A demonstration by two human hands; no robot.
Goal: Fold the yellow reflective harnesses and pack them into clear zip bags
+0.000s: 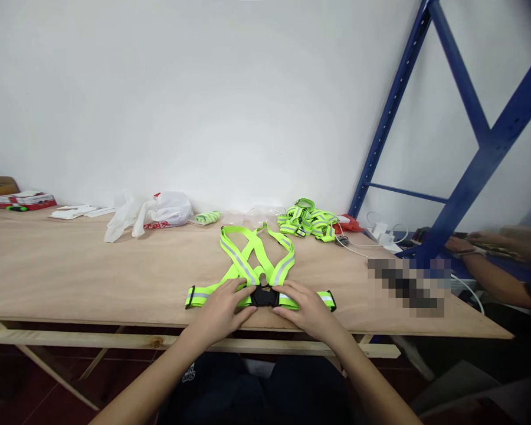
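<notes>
A neon-yellow reflective vest (pixel 239 260) made of straps with silver stripes lies on the table near its front edge. Its shoulder straps cross at the back and loop away from me. At the front of the waist belt is a black buckle (pixel 264 296). My left hand (pixel 225 304) pinches the belt at the buckle's left end, thumb below and fingers above. On the other side, my right hand (pixel 307 306) grips the belt at the buckle's right end in the same way. Black sliders show at both outer ends of the belt.
Along the wall are a pile of similar vests (pixel 310 218), a rolled one (pixel 207 218), white plastic bags (pixel 159 212) and a red-white box (pixel 30 199). A blurred dark item (pixel 405 286) lies right. Beyond the blue rack (pixel 460 165), another person's arm (pixel 491 271) shows.
</notes>
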